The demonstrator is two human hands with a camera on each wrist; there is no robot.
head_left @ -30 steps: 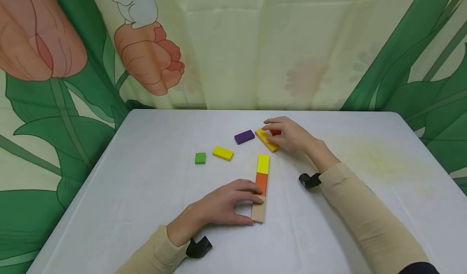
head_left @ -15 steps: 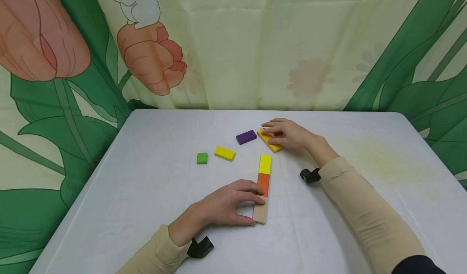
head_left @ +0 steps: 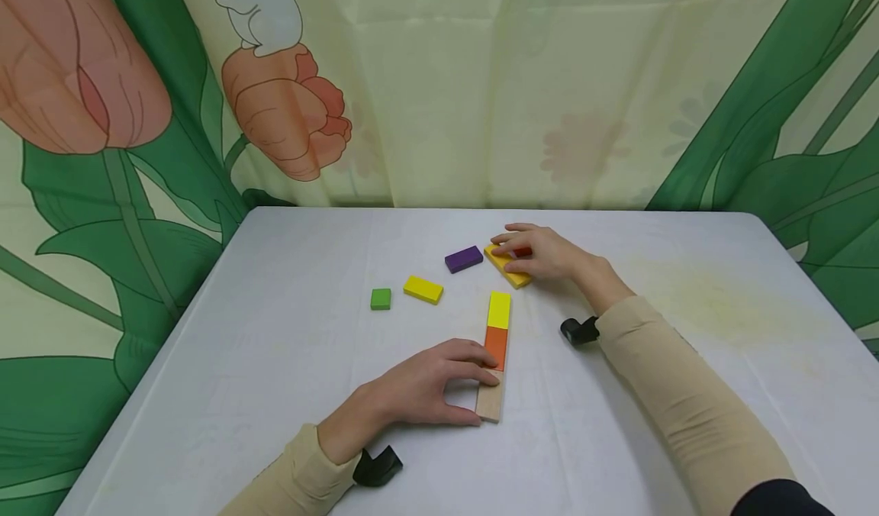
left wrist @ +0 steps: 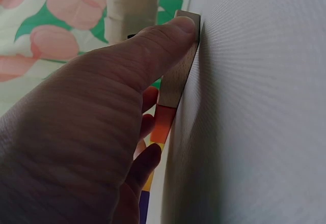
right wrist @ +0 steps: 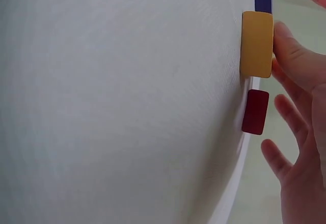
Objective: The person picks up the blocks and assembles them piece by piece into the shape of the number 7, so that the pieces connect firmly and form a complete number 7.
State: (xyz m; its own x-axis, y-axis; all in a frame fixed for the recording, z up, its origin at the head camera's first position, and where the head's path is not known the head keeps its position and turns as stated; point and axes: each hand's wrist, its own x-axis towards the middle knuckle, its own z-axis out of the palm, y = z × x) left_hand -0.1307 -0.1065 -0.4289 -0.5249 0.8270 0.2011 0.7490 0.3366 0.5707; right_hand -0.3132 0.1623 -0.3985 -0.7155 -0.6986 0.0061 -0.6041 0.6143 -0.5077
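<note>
In the head view my left hand rests on a row made of a plain wooden block, an orange block and a bright yellow block. Two fingertips lie on the row, and the thumb touches the wooden block near its front end, as the left wrist view confirms. My right hand reaches to an amber-yellow block, thumb and index fingertip touching its top; the remaining fingers stay apart from it. Just beyond, a dark red block is partly hidden by the right hand in the head view.
A purple block lies left of the amber one. Further left are another yellow block and a small green block. All sit on a white-covered table, with a patterned curtain behind its far edge.
Both hands stay almost where they were, and the blocks keep their arrangement. The whole view has shifted slightly. One right finger has lifted a little off the amber block.
</note>
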